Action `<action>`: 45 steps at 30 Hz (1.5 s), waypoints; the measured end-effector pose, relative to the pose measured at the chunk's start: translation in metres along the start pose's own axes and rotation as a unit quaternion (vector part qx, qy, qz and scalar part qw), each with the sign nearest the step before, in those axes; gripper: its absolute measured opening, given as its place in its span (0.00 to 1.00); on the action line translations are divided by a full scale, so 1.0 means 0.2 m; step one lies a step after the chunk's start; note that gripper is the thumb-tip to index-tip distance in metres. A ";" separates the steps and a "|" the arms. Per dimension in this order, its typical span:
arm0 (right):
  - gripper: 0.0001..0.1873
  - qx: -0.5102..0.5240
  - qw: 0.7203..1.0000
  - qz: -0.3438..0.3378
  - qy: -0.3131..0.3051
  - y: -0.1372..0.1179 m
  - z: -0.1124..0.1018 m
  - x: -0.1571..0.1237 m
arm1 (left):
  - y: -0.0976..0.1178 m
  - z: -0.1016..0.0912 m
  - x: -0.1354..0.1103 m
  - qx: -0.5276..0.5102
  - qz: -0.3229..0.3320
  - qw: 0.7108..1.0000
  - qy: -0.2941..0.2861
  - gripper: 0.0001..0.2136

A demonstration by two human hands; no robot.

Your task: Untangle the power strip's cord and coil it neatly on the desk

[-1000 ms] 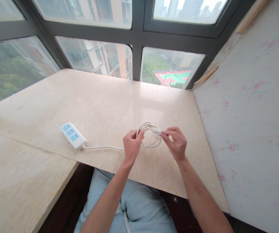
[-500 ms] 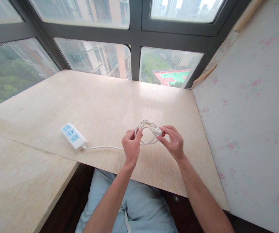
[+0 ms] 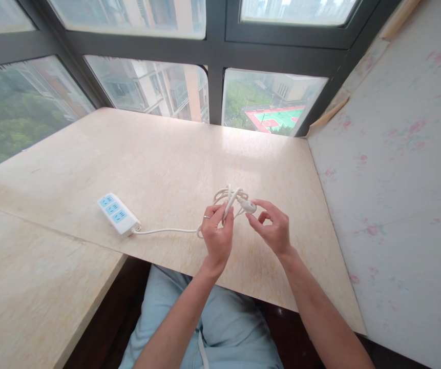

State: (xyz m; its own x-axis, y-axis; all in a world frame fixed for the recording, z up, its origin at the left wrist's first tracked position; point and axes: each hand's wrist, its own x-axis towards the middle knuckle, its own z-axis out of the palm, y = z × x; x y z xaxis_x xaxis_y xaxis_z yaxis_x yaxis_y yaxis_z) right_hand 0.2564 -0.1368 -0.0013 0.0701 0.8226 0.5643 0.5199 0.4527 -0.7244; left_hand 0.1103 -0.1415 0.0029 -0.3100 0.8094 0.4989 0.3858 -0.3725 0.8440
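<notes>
At far left, a side section of the counter [image 3: 24, 277] reaches toward the viewer, its edge slanting down to the bottom of the view and meeting the main front edge at an inner corner. A seam runs along the join. Just beyond that corner and seam lies the power strip [image 3: 119, 214], flat with its blue sockets up, set at a slant; behind it a broad stretch of counter runs back to the window [image 3: 147, 87]. From the strip's near end a white cord [image 3: 168, 230] goes right, along the front edge but short of it, to the left hand [image 3: 219, 241]. That hand, with a ring on one finger, is closed, its thumb and fingers gripping loops of the cord. The coil stands out past the fingertips on the window side; whether it touches the counter, I cannot tell. At the coil's right side is the plug [image 3: 249, 206], pinched between the thumb and index finger of the right hand [image 3: 276, 225]. Below, the person's legs [image 3: 228, 323] sit close to the front edge. Between the right hand and the flowered wall [image 3: 404, 179] a strip of counter gives some room, narrower than the space toward the window
</notes>
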 end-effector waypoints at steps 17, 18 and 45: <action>0.18 0.214 0.961 0.175 -0.012 0.09 0.06 0.00 | -0.04 0.00 -0.05 0.059 0.117 0.991 -0.034 0.15; 0.18 0.215 0.961 0.173 -0.019 0.09 0.07 0.00 | -0.04 -0.01 -0.05 0.060 0.112 0.991 -0.035 0.15; 0.21 0.317 0.907 0.244 -0.129 0.17 0.09 0.00 | -0.04 -0.18 0.01 0.083 0.118 0.985 -0.093 0.11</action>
State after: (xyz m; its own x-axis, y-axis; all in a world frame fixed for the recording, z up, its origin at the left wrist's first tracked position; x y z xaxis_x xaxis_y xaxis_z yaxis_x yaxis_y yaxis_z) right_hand 0.2595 -0.1156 -0.0328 -0.0843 0.9945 0.0624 -0.1202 0.0520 -0.9914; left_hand 0.0762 -0.1534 0.0034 -0.0348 0.7839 0.6199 0.5689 -0.4944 0.6572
